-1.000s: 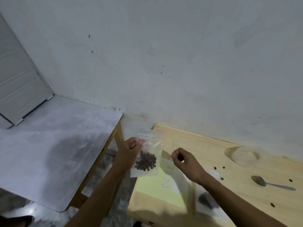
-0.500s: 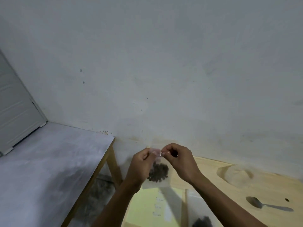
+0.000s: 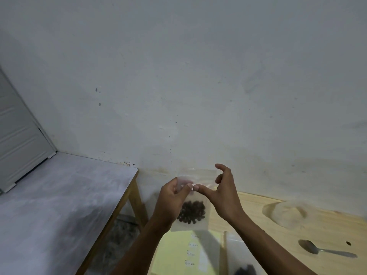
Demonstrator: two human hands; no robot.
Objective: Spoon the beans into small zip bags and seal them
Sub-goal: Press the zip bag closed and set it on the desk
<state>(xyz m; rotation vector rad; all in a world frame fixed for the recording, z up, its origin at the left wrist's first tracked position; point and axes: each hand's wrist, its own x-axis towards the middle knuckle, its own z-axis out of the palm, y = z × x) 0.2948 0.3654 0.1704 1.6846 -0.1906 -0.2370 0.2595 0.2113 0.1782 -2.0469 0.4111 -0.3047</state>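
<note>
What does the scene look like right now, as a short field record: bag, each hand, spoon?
bag: small zip bag, held up, beans pooled at bottom
left hand: left hand pinches bag's top left
right hand: right hand thumb on the zip strip, other fingers spread
spoon: spoon lying on wooden table, untouched

Left hand (image 3: 172,203) and right hand (image 3: 222,193) pinching zip bag (image 3: 193,197) top, beans (image 3: 191,212) inside, spoon (image 3: 325,250) on table (image 3: 278,247)
</note>
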